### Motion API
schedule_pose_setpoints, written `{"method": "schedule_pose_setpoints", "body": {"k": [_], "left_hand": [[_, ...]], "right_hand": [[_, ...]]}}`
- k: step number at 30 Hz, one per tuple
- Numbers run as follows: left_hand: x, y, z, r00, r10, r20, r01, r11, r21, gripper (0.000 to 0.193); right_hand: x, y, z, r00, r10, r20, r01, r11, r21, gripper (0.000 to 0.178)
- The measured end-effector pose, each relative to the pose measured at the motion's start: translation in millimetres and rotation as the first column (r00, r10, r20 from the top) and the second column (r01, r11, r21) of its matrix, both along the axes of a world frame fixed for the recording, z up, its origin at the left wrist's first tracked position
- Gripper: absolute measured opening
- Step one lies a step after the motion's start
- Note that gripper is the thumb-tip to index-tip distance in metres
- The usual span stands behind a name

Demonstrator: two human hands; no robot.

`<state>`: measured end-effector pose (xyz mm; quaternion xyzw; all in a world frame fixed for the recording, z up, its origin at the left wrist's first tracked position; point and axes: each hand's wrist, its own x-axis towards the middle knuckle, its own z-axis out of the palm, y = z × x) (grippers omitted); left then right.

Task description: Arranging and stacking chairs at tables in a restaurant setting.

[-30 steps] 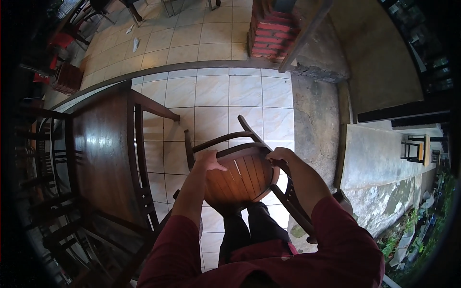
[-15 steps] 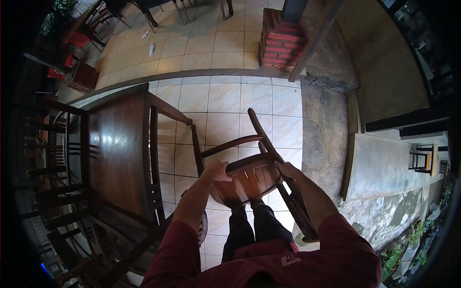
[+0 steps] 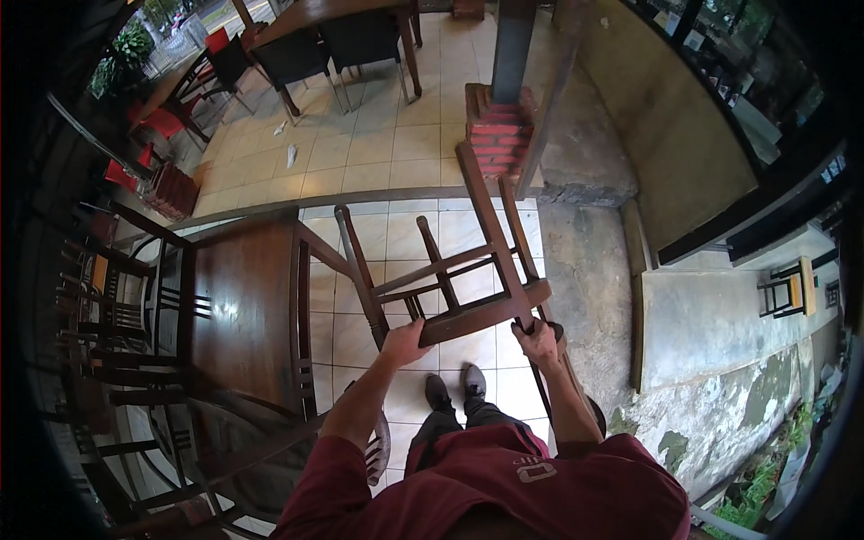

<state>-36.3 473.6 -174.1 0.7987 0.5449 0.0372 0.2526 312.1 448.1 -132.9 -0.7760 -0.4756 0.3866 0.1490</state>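
A dark brown wooden chair (image 3: 477,317) is off the floor in front of me, tipped so that its legs point forward and the edge of its seat faces me. My left hand (image 3: 405,343) is closed on the frame at the left end of the seat edge. On the opposite side, my right hand (image 3: 537,343) wraps round the frame near the seat's right corner. Part of the chair extends back past my right forearm, and the seat's top surface is mostly out of sight.
A glossy wooden table (image 3: 241,306) stands close on my left, with several dark chairs (image 3: 135,373) crowded beyond it. A red brick pillar base (image 3: 497,135) rises past the raised floor edge (image 3: 360,198). Rough concrete (image 3: 585,288) runs along my right.
The chair has been raised and tipped; its legs now point forward and up, and the seat top has turned from view. Both hands still hold it. The view has tilted further ahead.
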Motion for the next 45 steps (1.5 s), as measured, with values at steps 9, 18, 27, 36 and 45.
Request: {"method": "schedule_pose_setpoints", "body": {"k": [9,18,27,36,45], "left_hand": [[23.7,86.9,120.8,0.976,0.037,0.214,-0.151,0.827,0.542,0.088],[80.7,118.1,67.9,0.936,0.147,0.319,-0.076,0.972,-0.224,0.047],[130.0,91.1,126.6,0.996,0.055,0.072,-0.043,0.985,-0.165,0.032],[162.8,49.3,207.8,0.994,-0.106,0.029,0.105,0.993,0.047,0.033],[174.9,25.6,274.1,0.98,-0.196,-0.038,0.2,0.955,0.219,0.031]], "right_hand": [[-12.0,-16.2,109.5,0.97,0.073,0.232,-0.076,0.997,0.006,0.062],[6.3,-40.0,116.1,0.963,0.086,0.255,-0.081,0.996,-0.029,0.065],[46.5,-70.7,66.8,0.994,-0.034,-0.101,0.024,0.995,-0.101,0.062],[78.5,-66.6,-2.2,0.51,-0.119,-0.852,0.252,0.967,0.016,0.086],[57.9,0.8,-1.3,0.086,-0.026,-0.996,0.442,0.897,0.015,0.06]]}}
